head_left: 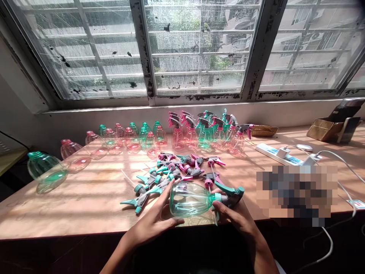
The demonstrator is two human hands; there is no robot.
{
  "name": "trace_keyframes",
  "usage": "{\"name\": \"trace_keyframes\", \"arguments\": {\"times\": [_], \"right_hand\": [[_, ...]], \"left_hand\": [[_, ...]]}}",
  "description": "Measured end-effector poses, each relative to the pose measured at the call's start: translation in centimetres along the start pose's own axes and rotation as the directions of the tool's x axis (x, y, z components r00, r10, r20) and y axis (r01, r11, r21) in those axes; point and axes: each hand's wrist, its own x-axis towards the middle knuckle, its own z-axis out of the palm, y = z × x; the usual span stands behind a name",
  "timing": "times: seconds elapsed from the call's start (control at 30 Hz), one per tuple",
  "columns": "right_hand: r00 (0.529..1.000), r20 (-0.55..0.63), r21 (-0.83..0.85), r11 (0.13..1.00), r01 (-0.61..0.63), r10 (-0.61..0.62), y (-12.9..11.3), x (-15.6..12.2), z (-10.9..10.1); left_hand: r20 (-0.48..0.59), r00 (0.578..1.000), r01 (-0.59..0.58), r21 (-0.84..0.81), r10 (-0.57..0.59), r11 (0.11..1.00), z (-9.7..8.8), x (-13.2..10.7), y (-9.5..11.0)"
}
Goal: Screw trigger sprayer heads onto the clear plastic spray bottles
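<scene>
A clear green spray bottle [189,199] lies on its side in the air at the table's front edge, its neck to the right. My left hand [159,215] is wrapped round its base, thumb below and fingers behind. At the neck, a teal and grey trigger spray head [229,194] sits against the opening. My right hand [232,215] grips the collar of that head between thumb and fingers; some fingers are hidden behind it. Just beyond the bottle lies a pile of loose trigger heads [171,169], pink-grey and teal-grey, with thin tubes.
Open-necked pink and green bottles [132,139] stand at the back left. Several bottles with spray heads [205,133] stand at the back middle. To the right are a power strip [278,154] with plugs and cables, a brown tray [264,130], a cardboard box [325,129] and a blurred patch.
</scene>
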Motion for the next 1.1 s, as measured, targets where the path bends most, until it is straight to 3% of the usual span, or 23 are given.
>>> {"name": "trace_keyframes", "arguments": {"times": [0.2,0.43,0.57,0.7,0.97,1.1], "right_hand": [[1.0,-0.01,0.017,1.0,-0.023,0.023,0.3,-0.1,0.0],[1.0,0.01,-0.013,1.0,-0.005,0.005,0.6,0.2,-0.3],[1.0,-0.018,-0.003,1.0,-0.007,0.007,0.3,0.0,-0.1],[0.999,-0.03,0.015,0.999,-0.029,0.029,0.0,-0.2,0.1],[0.999,-0.02,-0.013,0.999,-0.032,0.032,0.2,-0.1,0.0],[0.999,-0.01,0.036,0.999,-0.03,0.03,0.2,-0.1,0.0]], "left_hand": [[-0.032,0.995,-0.093,0.012,0.093,0.996,0.1,0.0,0.1],[-0.003,1.0,-0.001,-0.139,0.001,0.99,0.4,0.0,1.3],[-0.014,1.0,-0.025,-0.148,0.023,0.989,0.4,-0.1,0.6],[-0.027,0.996,-0.09,-0.12,0.087,0.989,0.3,-0.1,-0.3],[-0.058,0.998,0.024,0.14,-0.016,0.99,-0.3,-0.1,0.1],[-0.027,0.999,-0.028,0.088,0.03,0.996,-0.2,-0.1,0.0]]}}
